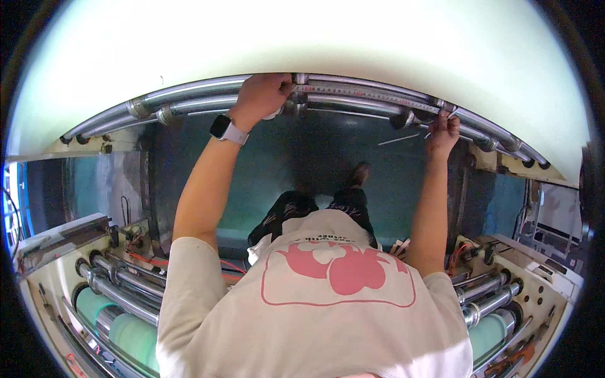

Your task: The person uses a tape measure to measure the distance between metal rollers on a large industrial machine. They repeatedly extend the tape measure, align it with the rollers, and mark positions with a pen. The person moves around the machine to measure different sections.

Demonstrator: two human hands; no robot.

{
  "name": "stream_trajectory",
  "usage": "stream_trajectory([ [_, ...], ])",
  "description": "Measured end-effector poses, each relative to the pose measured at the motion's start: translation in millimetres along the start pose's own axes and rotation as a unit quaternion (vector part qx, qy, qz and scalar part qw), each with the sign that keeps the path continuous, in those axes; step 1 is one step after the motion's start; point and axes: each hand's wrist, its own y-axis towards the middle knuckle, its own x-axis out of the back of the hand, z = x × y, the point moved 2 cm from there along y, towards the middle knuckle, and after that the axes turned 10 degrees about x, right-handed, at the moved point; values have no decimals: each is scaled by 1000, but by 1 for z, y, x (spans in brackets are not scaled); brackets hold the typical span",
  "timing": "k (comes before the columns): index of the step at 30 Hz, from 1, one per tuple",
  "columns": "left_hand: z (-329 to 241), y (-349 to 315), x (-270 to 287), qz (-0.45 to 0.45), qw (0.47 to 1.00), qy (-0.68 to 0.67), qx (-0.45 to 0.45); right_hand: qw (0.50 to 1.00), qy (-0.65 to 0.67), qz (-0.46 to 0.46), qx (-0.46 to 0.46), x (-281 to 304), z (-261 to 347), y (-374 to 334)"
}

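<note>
A pale tape measure (368,94) with printed markings runs along the chrome shafts (353,101) of the machine at the far side. My left hand (268,94) is closed at the tape's left end, with a watch (228,129) on its wrist. What sits under the palm is mostly hidden. At the tape's right end, the fingers of my right hand (443,131) pinch it beside a shaft collar (443,104). A thin metal rod (399,139), perhaps a hex key, sticks out leftward from near the right hand.
Beyond the shafts spreads a large, bright white surface (302,38). Metal collars (135,107) sit along the shafts. Behind me, on both sides, stand machine frames with chrome rollers (120,293) and green rollers (135,337). Orange hoses (148,258) lie at the left.
</note>
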Motion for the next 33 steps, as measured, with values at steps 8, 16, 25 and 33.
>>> stream_trajectory([
  [8, 6, -1, -9, -73, 997, 1, -11, 999, 9, 27, 13, 4, -4, 1],
  [16, 4, 1, -8, -96, 995, 12, -13, 998, 27, 48, 15, 0, 1, 1],
  [25, 2, 2, -6, -86, 996, 3, 0, 997, 68, 36, -8, 3, -1, 2],
  [33, 2, 2, -5, -88, 996, 13, -7, 999, 37, 38, -5, 0, 2, 1],
])
